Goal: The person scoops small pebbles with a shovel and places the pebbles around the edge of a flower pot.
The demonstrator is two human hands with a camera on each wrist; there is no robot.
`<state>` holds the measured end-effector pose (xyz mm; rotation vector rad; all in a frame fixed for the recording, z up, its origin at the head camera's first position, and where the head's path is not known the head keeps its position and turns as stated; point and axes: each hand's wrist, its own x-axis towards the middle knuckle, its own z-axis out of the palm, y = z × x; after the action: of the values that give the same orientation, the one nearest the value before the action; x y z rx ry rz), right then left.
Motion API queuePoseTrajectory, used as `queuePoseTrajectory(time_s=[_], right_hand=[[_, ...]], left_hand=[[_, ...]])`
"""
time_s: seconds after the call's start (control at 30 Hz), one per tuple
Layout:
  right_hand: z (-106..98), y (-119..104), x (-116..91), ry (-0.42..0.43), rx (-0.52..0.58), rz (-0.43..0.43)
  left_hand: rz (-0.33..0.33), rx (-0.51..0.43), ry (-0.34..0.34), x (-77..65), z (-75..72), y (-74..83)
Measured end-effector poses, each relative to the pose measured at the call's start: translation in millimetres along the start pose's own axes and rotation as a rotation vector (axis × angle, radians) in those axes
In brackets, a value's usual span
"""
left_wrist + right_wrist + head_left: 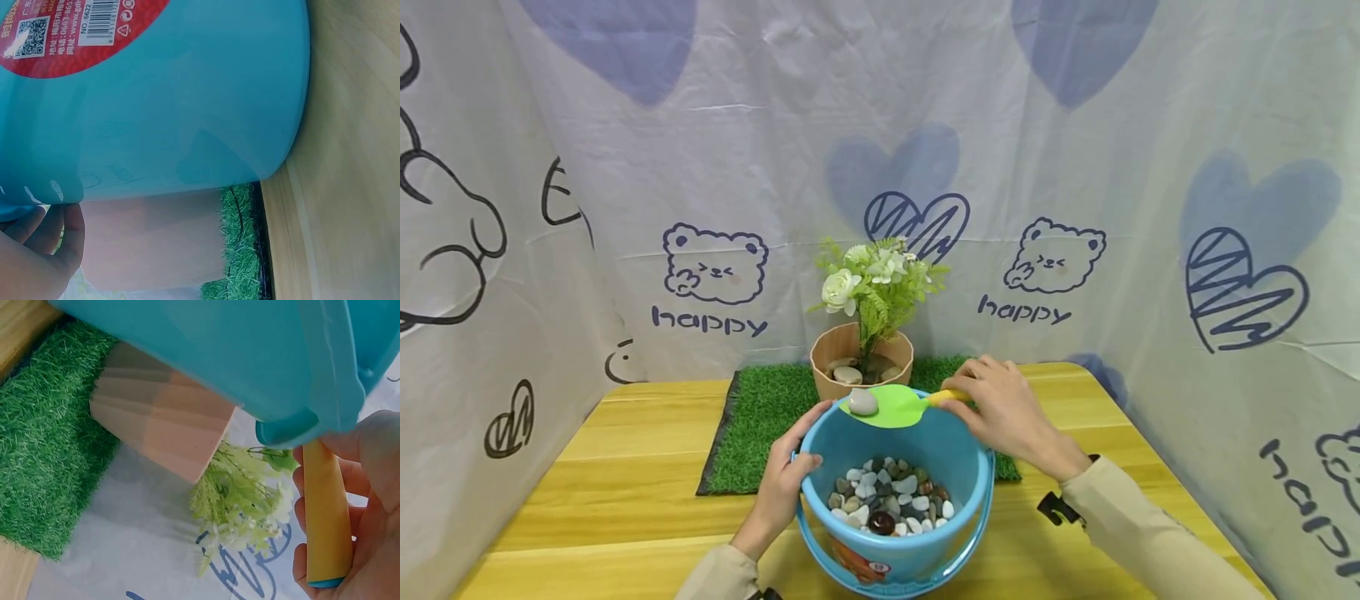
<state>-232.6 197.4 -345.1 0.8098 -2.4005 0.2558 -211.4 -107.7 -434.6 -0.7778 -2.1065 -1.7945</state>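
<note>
A blue bucket (891,546) with several pebbles (891,496) in its bottom stands at the front of the table. My left hand (784,475) grips its rim on the left side, thumb over the edge. In my right hand (1000,408) is the yellow handle (326,519) of a toy shovel, fingers curled round it. The shovel's green blade (895,406) lies over the bucket's far rim and carries one grey stone (862,402). Just behind the rim is a peach flowerpot (823,367), with some stones (848,375) inside round the stem.
White flowers with green leaves (883,279) rise from the pot. The pot stands on a green turf mat (752,425) on the wooden table (625,467). Printed cloth (775,167) hangs behind and at both sides. The bucket's handle (981,533) hangs down at the front.
</note>
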Motion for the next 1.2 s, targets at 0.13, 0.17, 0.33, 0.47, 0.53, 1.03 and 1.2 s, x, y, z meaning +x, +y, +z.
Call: queuePoseTrajectory(time_s=[0.13, 0.17, 0.33, 0.47, 0.53, 1.03, 1.2], right_hand=[[-3.8, 2.8, 2.4, -0.006, 0.000, 0.003], [-4.4, 3.2, 2.9, -0.010, -0.003, 0.007], [-5.7, 4.7, 6.4, -0.038, -0.021, 0.021], [-5.6, 8.1, 10.8, -0.054, -0.031, 0.033], [-6.0, 10.1, 13.5, -0.064, -0.034, 0.046], [2.4, 27.1, 36.3, -0.165, -0.044, 0.130], [8.4, 31.2, 42.7, -0.203, -0.023, 0.159]], left_hand=[[0.001, 0.005, 0.002, 0.0, 0.0, 0.2], [0.001, 0.005, 0.002, -0.2, 0.0, 0.3], [0.002, 0.008, 0.002, -0.8, -0.2, 0.3], [0.002, 0.006, 0.001, -0.3, -0.4, 0.2], [0.004, 0.000, -0.001, 0.1, -0.5, 0.0], [-0.014, -0.036, -0.007, 1.1, -0.9, -0.6], [-0.016, -0.029, -0.006, 0.4, -0.7, -0.4]])
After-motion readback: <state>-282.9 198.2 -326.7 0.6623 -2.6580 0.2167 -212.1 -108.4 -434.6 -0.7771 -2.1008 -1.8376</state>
